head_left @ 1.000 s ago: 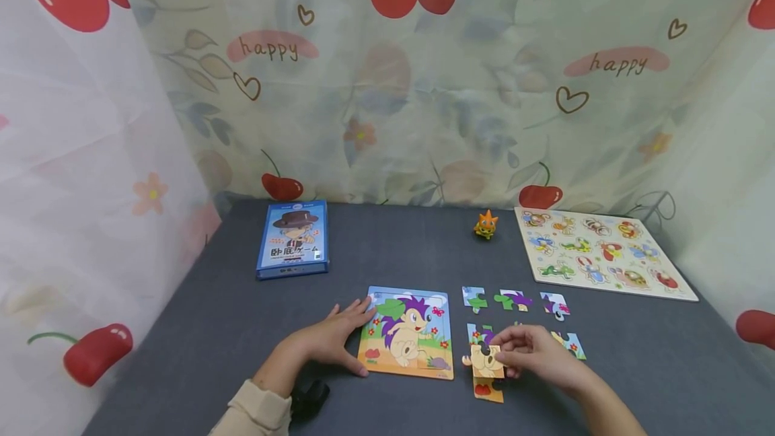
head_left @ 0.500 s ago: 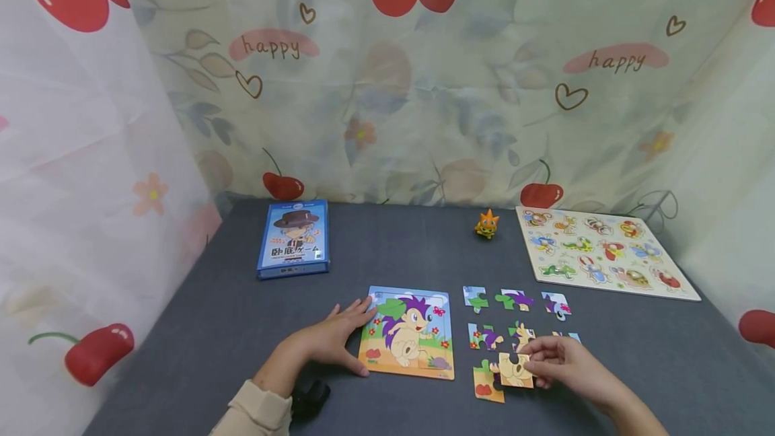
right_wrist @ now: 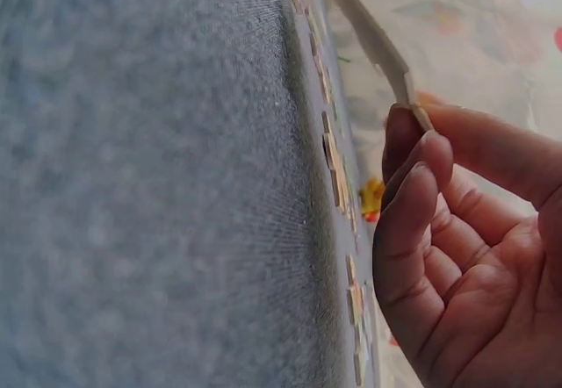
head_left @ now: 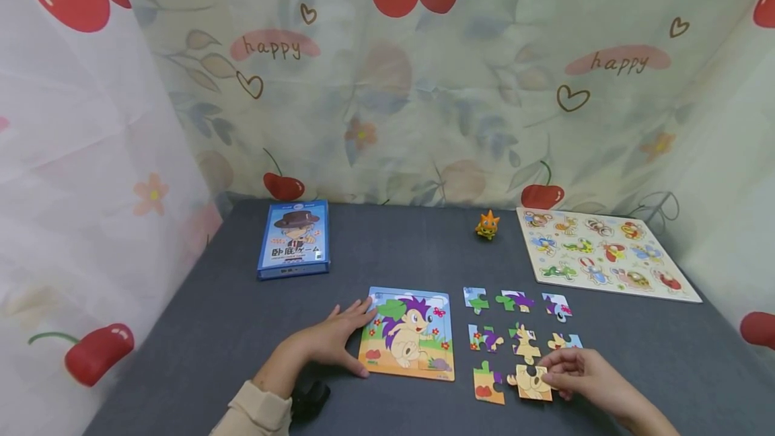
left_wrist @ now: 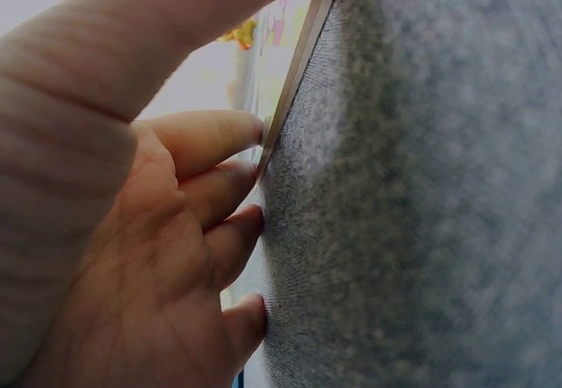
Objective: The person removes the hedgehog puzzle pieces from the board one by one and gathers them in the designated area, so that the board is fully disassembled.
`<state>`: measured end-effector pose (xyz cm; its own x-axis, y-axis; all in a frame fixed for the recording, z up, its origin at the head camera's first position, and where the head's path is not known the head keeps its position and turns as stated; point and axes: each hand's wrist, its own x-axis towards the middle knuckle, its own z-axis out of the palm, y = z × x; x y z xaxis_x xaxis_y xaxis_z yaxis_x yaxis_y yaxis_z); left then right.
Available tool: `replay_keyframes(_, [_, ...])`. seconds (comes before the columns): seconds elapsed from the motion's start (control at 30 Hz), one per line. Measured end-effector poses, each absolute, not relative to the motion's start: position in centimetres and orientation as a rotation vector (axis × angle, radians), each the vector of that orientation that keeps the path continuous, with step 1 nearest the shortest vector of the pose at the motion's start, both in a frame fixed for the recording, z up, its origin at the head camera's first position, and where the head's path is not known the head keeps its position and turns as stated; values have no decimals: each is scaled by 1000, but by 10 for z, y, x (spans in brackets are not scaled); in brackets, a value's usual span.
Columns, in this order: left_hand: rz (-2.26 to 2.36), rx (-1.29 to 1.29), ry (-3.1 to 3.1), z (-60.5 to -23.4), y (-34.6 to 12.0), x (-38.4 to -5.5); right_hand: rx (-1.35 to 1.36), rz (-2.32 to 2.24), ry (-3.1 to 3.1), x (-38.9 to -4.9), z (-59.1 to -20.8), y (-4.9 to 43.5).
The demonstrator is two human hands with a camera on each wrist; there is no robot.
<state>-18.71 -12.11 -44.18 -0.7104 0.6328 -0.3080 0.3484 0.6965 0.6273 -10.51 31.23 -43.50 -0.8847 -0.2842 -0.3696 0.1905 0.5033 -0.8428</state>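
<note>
Between the thumb and fingers of my right hand is a cream puzzle piece, pinched by its right edge. In the right wrist view that puzzle piece is seen edge-on, above the table. My left hand lies with spread fingers against the left side of the hedgehog puzzle board; in the left wrist view the fingertips touch the cloth beside the board's edge. Loose puzzle pieces lie in rows to the right of the board, among them a piece with a red mushroom and a cream-and-purple piece.
A blue game box stands at the back left. Further right are an orange toy figure and a white insect board. A black object lies by the left wrist. Printed curtains enclose the dark table.
My right hand has carried the pinched puzzle piece rightward, away from above the mushroom piece, to a spot below the middle row. My left hand has stayed by the board.
</note>
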Motion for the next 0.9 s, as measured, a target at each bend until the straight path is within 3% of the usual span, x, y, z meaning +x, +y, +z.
replay_keyframes(0.9, [738,741,2388,-441,-121,-187,-87,-1239,2368,-105,-445,317])
